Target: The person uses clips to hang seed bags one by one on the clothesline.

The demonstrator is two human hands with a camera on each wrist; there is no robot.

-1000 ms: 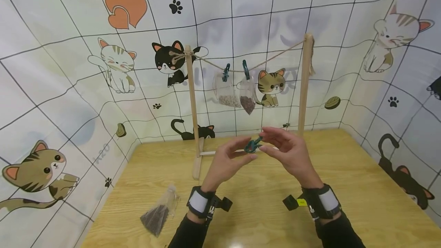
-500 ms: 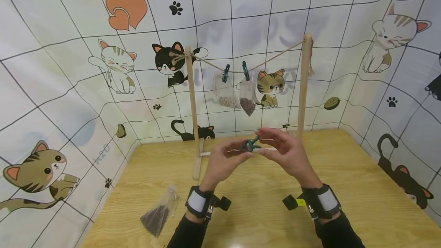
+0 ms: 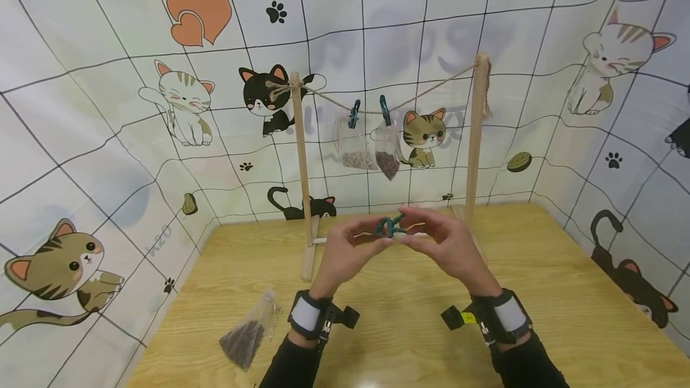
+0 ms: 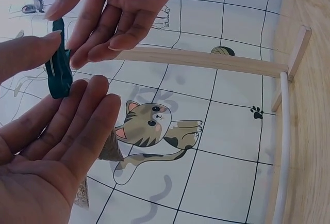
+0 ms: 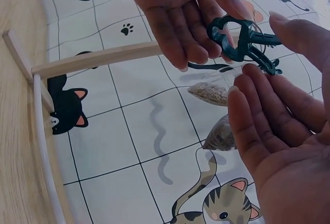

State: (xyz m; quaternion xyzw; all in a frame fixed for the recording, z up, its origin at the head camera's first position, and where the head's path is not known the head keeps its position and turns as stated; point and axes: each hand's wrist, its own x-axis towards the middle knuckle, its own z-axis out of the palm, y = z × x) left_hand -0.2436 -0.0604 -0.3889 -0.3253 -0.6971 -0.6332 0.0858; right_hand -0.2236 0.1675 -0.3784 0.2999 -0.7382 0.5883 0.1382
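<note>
In the head view, a dark green clothespin [image 3: 389,226] is held up between both hands above the table. My left hand [image 3: 349,251] pinches its rounded jaw end between thumb and fingers. The right hand [image 3: 444,243] holds the handle end; in the right wrist view the thumb is at one splayed handle and the fingertips at the other. Behind the hands, two green clothespins hold clear bags on a string: a bag of pale grains [image 3: 357,159] and a bag of dark brown bits [image 3: 387,163]. At the left lies a clear bag with dark contents [image 3: 245,334].
A wooden frame with a left post [image 3: 302,160] and a right post [image 3: 477,136] stands at the back, a string [image 3: 431,87] sagging between them. Its white crossbar [image 4: 284,131] runs low. A cat-patterned sheet [image 3: 345,11] backs the wooden table [image 3: 399,328].
Both hands have shifted slightly left with the clothespin, and the right hand has come down a little, closer to the left. The hanging bags and the bag on the table stay put.
</note>
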